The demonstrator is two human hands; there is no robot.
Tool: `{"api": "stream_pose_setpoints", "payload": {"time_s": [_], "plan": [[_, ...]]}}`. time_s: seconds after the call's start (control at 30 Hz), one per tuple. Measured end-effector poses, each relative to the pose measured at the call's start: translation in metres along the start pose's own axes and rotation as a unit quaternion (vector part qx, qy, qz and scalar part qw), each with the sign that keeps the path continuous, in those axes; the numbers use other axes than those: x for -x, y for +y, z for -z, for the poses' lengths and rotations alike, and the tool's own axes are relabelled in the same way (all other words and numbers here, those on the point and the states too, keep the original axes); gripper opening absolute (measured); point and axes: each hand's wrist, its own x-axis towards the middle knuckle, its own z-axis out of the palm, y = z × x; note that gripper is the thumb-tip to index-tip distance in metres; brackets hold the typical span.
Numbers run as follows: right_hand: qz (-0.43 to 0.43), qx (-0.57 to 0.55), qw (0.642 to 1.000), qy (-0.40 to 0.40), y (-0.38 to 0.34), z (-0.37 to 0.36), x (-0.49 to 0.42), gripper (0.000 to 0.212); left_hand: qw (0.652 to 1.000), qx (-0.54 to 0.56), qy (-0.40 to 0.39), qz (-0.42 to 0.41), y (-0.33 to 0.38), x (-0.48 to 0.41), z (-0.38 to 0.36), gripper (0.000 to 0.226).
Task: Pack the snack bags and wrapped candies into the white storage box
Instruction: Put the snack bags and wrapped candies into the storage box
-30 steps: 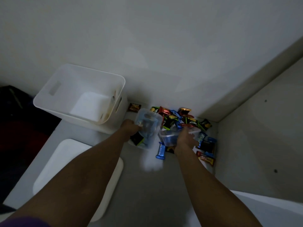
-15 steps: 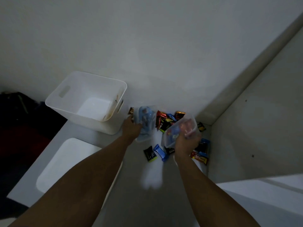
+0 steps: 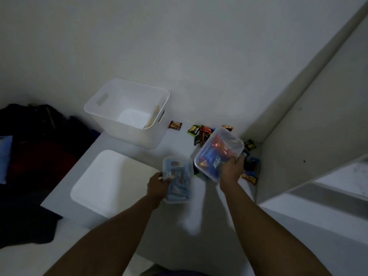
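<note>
**Two clear tubs lifted, the white box standing empty**

The light is dim and the picture soft, so print on the wrappers is mostly unreadable. The left tub (image 3: 177,179) is blurred; blue and dark wrappers show through its clear wall, but what they are cannot be told. Several loose candies (image 3: 201,132) lie partly hidden behind the right tub (image 3: 219,154), and more bags (image 3: 250,172) beside the wall are half covered by the right wrist. A dark heap (image 3: 37,148) at the left is too murky to identify. Both forearms run out of the bottom edge.

The left hand (image 3: 158,185) is curled around the near-left edge of the left tub, fingers closed on its rim. The right hand (image 3: 231,170) grips the near corner of the right tub, fingers wrapped under it, and that tub is tilted, showing blue and red packets inside.

The white storage box (image 3: 127,116) stands open at the back left of the bench (image 3: 179,148), apart from both hands, its floor bare as far as can be seen. A flat white lid (image 3: 107,184) lies in front of it. One brown packet (image 3: 175,125) lies alone just right of the box.
</note>
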Motion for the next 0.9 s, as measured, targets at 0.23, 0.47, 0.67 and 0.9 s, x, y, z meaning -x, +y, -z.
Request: {"api": "stream_pose_setpoints", "payload": {"time_s": [0.23,0.47,0.67,0.9], "plan": [[0.003,0.169,0.977,-0.128,0.069,0.026,0.054,0.025,0.996,0.043,-0.056,0.055,-0.06,0.032,-0.005,0.037],[0.01,0.237,0.957,-0.167,0.098,0.02,0.101,0.028,0.941,0.279,-0.122,0.146,-0.042,0.056,0.024,0.032],[0.027,0.243,0.953,-0.178,0.1,0.004,0.115,0.031,0.956,0.219,-0.179,0.082,-0.038,0.06,0.037,0.04],[-0.024,0.242,0.943,-0.229,0.094,-0.001,0.122,0.034,0.964,0.186,-0.191,0.025,-0.051,0.056,0.036,0.043]]}}
